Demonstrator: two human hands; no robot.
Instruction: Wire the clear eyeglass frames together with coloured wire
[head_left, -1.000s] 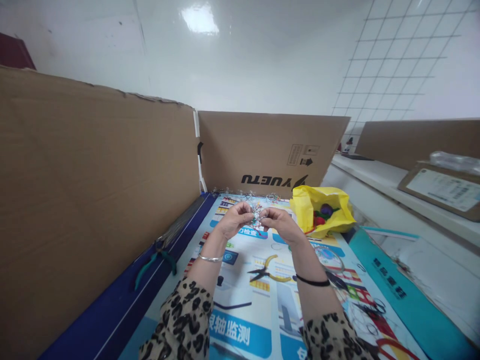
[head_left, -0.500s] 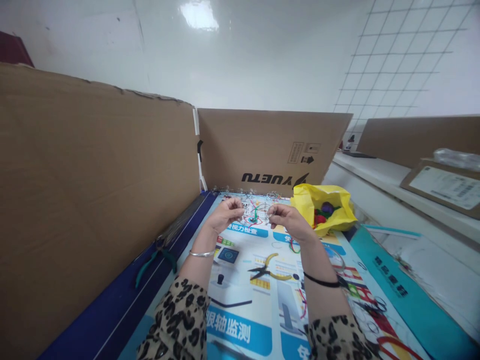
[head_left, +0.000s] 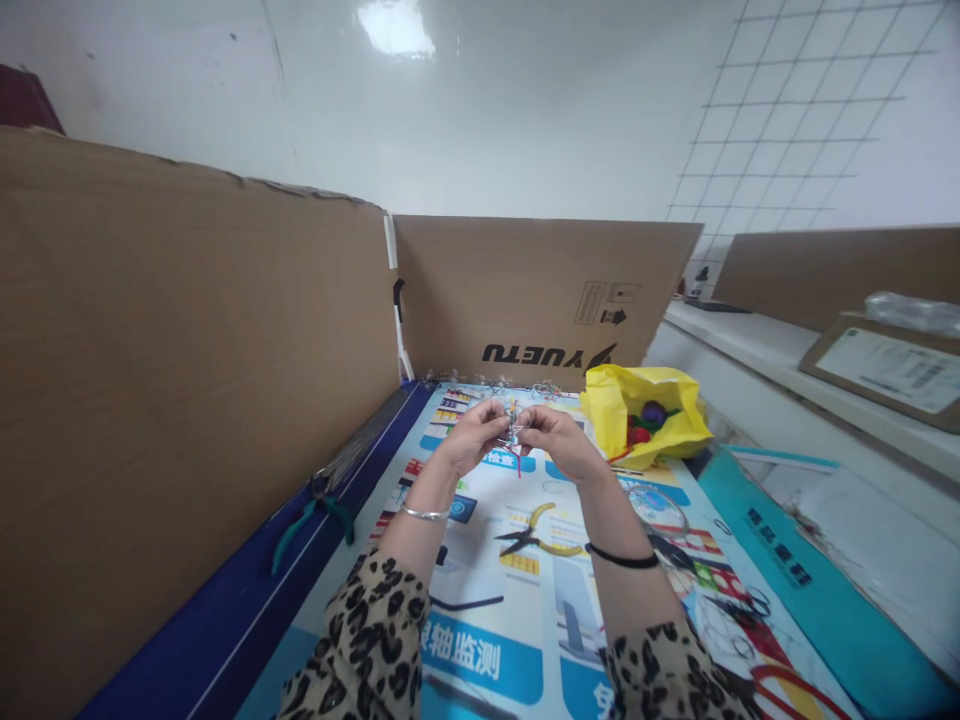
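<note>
Both hands are raised above the far part of the printed table cover. Between their fingertips is a small wire piece with thin silvery strands and bits of red, blue-green and orange. My left hand pinches its left side, thumb against fingers. On the other side, my right hand pinches it too, and the two hands nearly touch. The fingers cover much of the piece, so its exact shape is unclear. Yellow-handled pliers lie on the cover, nearer to me than the hands.
A yellow bag with red and purple items stands right. Teal-handled pliers lie left beside thin wires. Cardboard walls border the far and left sides. Scissors and a red loop lie near right, by a teal box.
My hands have moved toward each other, the left one rightward and the right one slightly leftward, closing the gap around the wire piece. The pliers and bag stay put.
</note>
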